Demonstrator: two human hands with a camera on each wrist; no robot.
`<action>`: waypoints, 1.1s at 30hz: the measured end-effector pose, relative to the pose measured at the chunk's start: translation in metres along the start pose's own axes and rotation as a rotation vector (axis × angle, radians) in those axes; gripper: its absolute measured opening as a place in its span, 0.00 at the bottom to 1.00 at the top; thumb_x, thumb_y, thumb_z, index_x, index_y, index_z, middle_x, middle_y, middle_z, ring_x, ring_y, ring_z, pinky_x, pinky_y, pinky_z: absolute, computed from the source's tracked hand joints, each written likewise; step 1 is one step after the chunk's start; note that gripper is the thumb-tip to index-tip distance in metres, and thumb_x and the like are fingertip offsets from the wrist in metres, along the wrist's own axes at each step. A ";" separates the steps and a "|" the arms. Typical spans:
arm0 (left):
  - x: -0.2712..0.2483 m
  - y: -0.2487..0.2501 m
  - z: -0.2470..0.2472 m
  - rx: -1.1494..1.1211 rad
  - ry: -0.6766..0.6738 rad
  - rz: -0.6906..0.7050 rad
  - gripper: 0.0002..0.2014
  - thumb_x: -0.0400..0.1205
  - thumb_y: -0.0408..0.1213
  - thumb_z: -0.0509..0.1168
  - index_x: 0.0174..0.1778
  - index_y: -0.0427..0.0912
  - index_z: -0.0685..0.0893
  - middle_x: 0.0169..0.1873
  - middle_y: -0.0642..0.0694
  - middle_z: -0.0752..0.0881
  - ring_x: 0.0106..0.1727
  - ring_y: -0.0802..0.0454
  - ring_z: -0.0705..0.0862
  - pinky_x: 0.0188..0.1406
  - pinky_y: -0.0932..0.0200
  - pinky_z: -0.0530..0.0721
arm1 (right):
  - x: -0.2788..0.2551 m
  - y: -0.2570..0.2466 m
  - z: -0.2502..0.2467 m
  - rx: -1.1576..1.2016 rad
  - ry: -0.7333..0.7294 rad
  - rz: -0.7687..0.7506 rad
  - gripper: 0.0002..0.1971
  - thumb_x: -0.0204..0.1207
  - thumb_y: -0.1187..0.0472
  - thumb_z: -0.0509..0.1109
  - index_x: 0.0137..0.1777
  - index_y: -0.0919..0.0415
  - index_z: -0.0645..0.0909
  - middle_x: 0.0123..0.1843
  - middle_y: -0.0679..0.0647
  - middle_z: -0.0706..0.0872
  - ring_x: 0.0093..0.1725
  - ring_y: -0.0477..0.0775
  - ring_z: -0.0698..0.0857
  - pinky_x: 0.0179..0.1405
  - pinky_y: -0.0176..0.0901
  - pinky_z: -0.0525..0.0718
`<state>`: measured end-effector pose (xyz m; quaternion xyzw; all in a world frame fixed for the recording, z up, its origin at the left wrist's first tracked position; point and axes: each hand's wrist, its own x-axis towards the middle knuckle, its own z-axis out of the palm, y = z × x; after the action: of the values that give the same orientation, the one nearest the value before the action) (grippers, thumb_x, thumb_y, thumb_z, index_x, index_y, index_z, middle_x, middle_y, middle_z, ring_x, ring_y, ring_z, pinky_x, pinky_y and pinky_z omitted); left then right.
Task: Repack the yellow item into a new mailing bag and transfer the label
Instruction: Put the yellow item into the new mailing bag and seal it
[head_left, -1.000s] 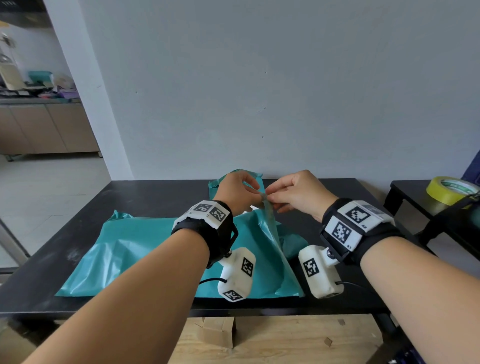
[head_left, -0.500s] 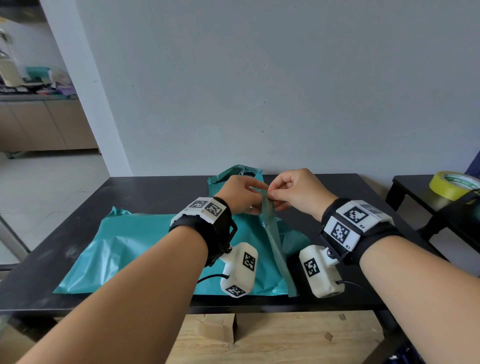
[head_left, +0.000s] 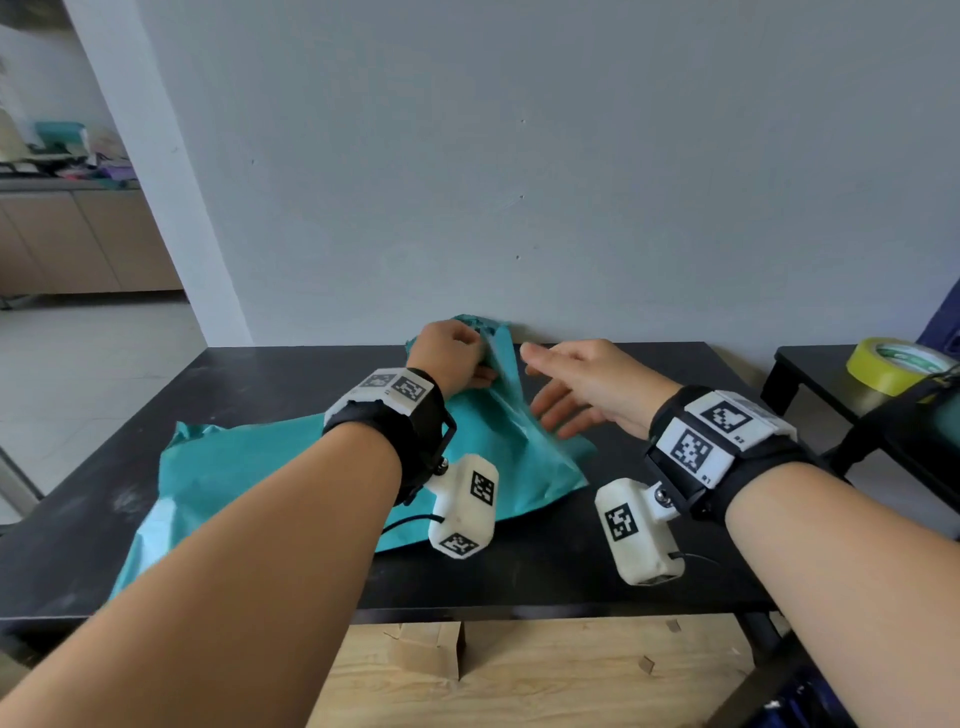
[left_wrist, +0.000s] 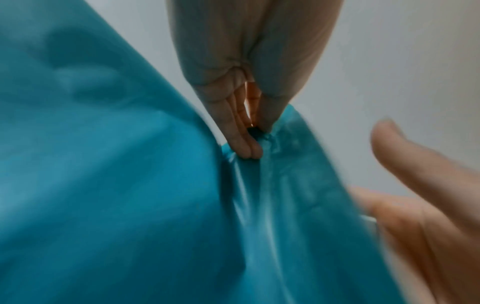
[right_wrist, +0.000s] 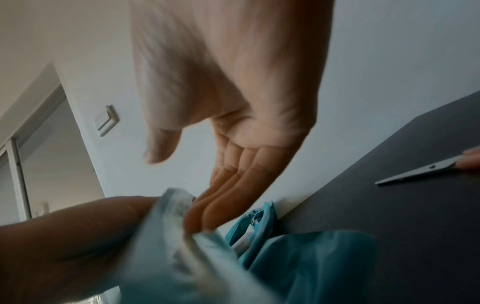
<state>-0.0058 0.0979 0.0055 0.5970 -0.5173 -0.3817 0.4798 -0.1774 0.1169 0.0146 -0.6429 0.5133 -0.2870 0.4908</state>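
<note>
1. Left hand (head_left: 451, 353) pinches a bunched edge of the teal mailing bag (head_left: 270, 467) between thumb and fingers and lifts it off the black counter (head_left: 597, 571); the rest of the bag lies flat toward the near-left.
2. Right hand (head_left: 587, 384) is spread, fingers straight, holding nothing, just beside the raised fold.
3. Yellow item: not visible in any view; probably inside a bag, can't tell. Label also not seen.
4. Step looks like opening the bag mouth. Do it well: keep the left pinch on one layer only, and slide the right fingers between the layers rather than grabbing both.
5. Film is thin and slippery, so a firm pinch near the edge, no yanking, or it stretches or tears.
6. Scissors (right_wrist: 415, 171) lie on the counter to the right, tape roll (head_left: 896, 364) on the side table; neither needed yet.
</note>
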 end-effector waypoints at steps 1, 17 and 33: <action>0.002 0.002 -0.003 0.004 0.029 0.000 0.12 0.82 0.22 0.57 0.36 0.39 0.78 0.34 0.35 0.84 0.27 0.47 0.88 0.38 0.53 0.91 | -0.002 -0.001 0.000 -0.042 -0.026 0.006 0.19 0.75 0.47 0.73 0.57 0.60 0.81 0.39 0.60 0.90 0.32 0.53 0.89 0.30 0.42 0.86; -0.061 0.001 0.015 0.435 -0.538 0.068 0.15 0.69 0.41 0.80 0.34 0.45 0.78 0.30 0.50 0.85 0.33 0.59 0.84 0.36 0.65 0.84 | -0.023 0.001 0.005 -0.158 0.054 0.232 0.11 0.79 0.64 0.64 0.56 0.71 0.83 0.30 0.60 0.87 0.24 0.52 0.88 0.24 0.39 0.84; -0.070 -0.002 -0.023 -0.016 -0.322 -0.082 0.08 0.84 0.29 0.62 0.42 0.34 0.84 0.39 0.38 0.89 0.34 0.51 0.88 0.40 0.58 0.89 | -0.027 0.003 0.022 -0.248 0.220 -0.237 0.05 0.72 0.67 0.74 0.43 0.59 0.90 0.39 0.53 0.91 0.41 0.49 0.89 0.37 0.39 0.90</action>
<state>0.0048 0.1709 0.0062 0.5449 -0.5599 -0.4956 0.3795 -0.1673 0.1501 0.0077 -0.7191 0.5159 -0.3457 0.3117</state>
